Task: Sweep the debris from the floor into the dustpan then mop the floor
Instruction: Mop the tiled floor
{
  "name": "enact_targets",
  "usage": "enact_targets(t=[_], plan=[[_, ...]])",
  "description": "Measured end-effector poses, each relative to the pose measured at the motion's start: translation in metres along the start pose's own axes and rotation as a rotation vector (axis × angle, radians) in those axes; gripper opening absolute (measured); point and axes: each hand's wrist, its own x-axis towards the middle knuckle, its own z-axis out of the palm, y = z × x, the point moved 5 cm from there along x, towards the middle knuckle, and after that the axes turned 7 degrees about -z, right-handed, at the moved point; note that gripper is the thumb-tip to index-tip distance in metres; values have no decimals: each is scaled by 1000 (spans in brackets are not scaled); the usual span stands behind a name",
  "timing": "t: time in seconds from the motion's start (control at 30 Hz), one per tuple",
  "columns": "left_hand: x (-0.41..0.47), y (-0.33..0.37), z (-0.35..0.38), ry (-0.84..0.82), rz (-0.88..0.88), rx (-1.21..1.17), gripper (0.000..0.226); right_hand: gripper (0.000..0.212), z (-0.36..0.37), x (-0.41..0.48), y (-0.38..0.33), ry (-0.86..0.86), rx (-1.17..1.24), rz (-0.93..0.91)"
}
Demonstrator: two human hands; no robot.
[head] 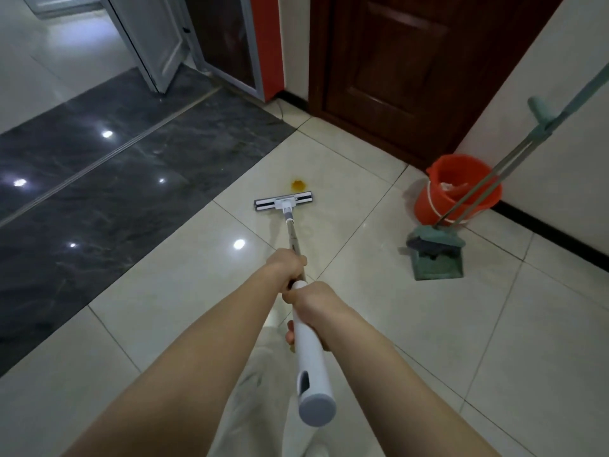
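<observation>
Both my hands grip a white flat mop. My left hand (287, 268) holds the metal shaft further down, and my right hand (313, 300) holds the top of the white handle (308, 354). The mop head (284, 201) lies flat on the cream floor tiles (379, 324), just in front of a small yellow-orange stain (298, 185). A teal dustpan (436, 263) with a teal broom (428, 240) standing in it sits on the floor to the right.
An orange bucket (458, 189) stands by the white wall at the right, behind the dustpan. A dark wooden door (405, 61) is ahead. Dark glossy tiles (115, 166) run along the left, with an open white door (155, 44) beyond.
</observation>
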Motion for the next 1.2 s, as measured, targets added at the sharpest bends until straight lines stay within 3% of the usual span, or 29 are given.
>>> enact_targets(t=[0.5,0.63,0.9,1.2], plan=[[221,177,-114,-21,16,-76,27,9,35,171,-247,-28,-60,-35],[256,203,-128,-26,2,-119,27,10,41,205,-282,-39,-79,-56],[205,171,-60,-65,-2,-66,27,23,-15,181,-200,27,-60,-66],[67,52,29,-95,11,71,33,28,-45,75,-24,44,3,-80]])
